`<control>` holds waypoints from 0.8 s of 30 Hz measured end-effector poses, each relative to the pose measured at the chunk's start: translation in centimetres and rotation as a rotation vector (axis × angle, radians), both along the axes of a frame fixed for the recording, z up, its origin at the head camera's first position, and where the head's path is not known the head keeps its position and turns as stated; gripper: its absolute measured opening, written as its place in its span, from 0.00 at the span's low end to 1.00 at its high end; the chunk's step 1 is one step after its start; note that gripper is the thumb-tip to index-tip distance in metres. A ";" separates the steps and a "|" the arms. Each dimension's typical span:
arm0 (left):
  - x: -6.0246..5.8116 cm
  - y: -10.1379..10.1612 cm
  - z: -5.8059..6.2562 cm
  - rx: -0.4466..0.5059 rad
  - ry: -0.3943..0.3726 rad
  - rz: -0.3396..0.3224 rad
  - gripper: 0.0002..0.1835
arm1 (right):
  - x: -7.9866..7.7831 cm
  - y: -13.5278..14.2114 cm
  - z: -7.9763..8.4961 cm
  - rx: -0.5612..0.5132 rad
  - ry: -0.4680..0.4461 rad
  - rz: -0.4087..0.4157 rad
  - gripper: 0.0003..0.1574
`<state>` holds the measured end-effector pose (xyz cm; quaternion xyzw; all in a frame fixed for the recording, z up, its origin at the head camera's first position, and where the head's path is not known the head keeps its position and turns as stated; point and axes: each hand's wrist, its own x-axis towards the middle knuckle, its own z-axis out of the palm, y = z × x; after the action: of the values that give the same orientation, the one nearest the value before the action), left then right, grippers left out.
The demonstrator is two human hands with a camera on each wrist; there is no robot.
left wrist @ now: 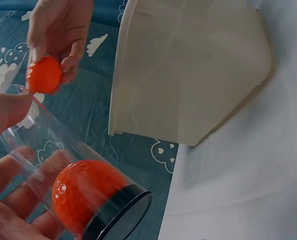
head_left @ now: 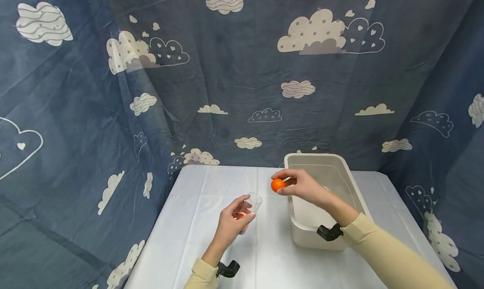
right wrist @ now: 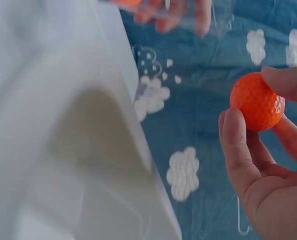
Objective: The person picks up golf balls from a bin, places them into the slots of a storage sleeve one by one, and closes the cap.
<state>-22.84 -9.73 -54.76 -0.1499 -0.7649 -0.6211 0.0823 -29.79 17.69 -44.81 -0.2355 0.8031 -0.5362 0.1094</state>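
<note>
My left hand (head_left: 229, 222) holds a clear plastic tube (left wrist: 83, 150) tilted, thumb and fingers around its wall. Inside its lower end sits an orange dimpled golf ball (left wrist: 81, 192), just above a black end cap (left wrist: 111, 209). A second orange golf ball (right wrist: 256, 101) is pinched between the thumb and fingertips of my right hand (head_left: 304, 187). That ball is in the air, to the right of the tube and a little farther away in the head view. In the left wrist view it overlaps the tube's upper end.
A white rectangular bin (head_left: 321, 234) stands on the right of the table, its open top partly beneath my right forearm. White cloth (head_left: 211, 179) covers the table. Dark blue curtains (head_left: 234, 70) with cloud prints hang behind and at both sides.
</note>
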 end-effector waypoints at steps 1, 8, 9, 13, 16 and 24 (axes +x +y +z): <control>0.0 0.0 0.0 -0.001 0.003 0.001 0.27 | 0.2 -0.4 0.0 -0.004 -0.005 0.011 0.26; 0.1 0.1 0.2 -0.002 -0.025 -0.004 0.22 | 1.5 -2.5 -0.4 -0.024 0.016 0.094 0.25; 0.2 0.2 0.2 -0.002 -0.025 -0.003 0.22 | 1.6 -2.7 -0.5 -0.025 0.019 0.100 0.25; 0.3 0.4 0.0 -0.013 -0.004 0.004 0.22 | 2.1 -3.3 -0.9 -0.022 0.009 0.102 0.25; 0.5 0.5 -0.1 -0.026 -0.001 0.009 0.22 | 2.4 -3.5 -1.1 -0.019 0.002 0.101 0.25; 0.7 0.7 -0.1 -0.031 -0.024 0.003 0.24 | 2.8 -3.5 -1.4 0.021 0.072 0.100 0.23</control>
<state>-22.11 -9.01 -54.90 -0.1426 -0.7754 -0.6110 0.0716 -26.96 14.23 -46.21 -0.2933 0.7994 -0.5127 0.1097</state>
